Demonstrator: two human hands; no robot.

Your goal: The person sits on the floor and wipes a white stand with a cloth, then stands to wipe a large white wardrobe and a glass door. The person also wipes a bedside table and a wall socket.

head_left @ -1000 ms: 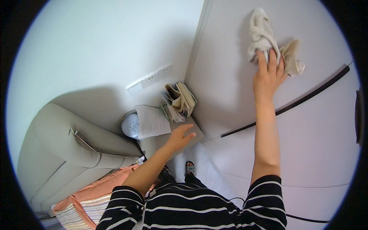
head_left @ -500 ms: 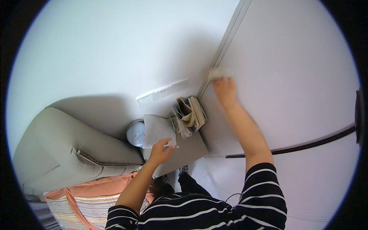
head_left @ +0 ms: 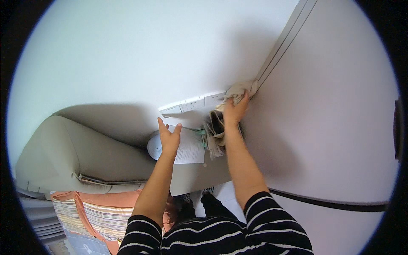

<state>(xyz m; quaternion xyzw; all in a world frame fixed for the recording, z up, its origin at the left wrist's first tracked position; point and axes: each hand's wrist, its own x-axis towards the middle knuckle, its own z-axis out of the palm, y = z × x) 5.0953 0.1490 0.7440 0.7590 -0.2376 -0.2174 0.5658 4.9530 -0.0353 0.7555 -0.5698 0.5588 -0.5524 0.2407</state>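
A crumpled beige cloth is gripped in my right hand. It presses against the wall close to the corner, just right of the socket plates. My left hand hovers over a printed sheet of paper, thumb and fingers apart, holding nothing. Partly hidden behind that hand is a round white object. Under my right wrist stands a fabric bag beside upright papers or books, partly covered by my forearm.
These things rest on a grey bedside table. To the left are a padded grey headboard and a bed with striped orange bedding. A pale panel with a dark curved strip rises on the right.
My right hand has moved with the cloth from the side panel's edge left and down toward the sockets. My left hand has risen toward the wall, its fingers spreading. The view has shifted.
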